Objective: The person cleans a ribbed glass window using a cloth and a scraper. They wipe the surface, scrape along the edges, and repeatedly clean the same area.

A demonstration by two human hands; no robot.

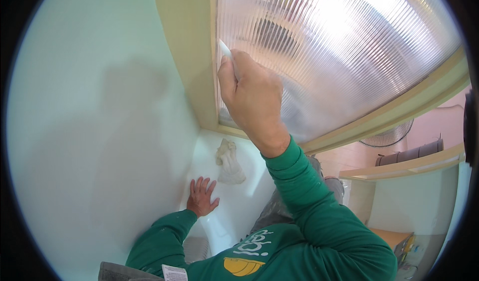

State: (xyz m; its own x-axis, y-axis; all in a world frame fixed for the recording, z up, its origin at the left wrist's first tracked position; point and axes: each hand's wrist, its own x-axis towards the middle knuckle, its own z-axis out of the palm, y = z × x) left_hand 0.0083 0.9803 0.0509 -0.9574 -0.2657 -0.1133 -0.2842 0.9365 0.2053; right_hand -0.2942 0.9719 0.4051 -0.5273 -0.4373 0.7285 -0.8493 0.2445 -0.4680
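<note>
Down at about seven o'clock, the left hand (202,197) is resting flat with fingers spread on the white ledge (249,196), a crumpled rag (229,162) lying just beyond its fingertips toward one o'clock. Higher, the right hand (252,99) is fisting a thin white tool (226,50), its long axis pointing to eleven o'clock along the ribbed glass pane (339,46) beside the cream frame (192,56).

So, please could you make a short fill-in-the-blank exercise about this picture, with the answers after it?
1. The right hand grips a small white tool against the edge of the ribbed ______ pane.
2. The left hand lies ______ on the white ledge, fingers spread.
3. A crumpled ______ rests on the ledge beyond the left hand.
4. Both sleeves are ______ in colour.

Answers: glass; flat; rag; green
</note>
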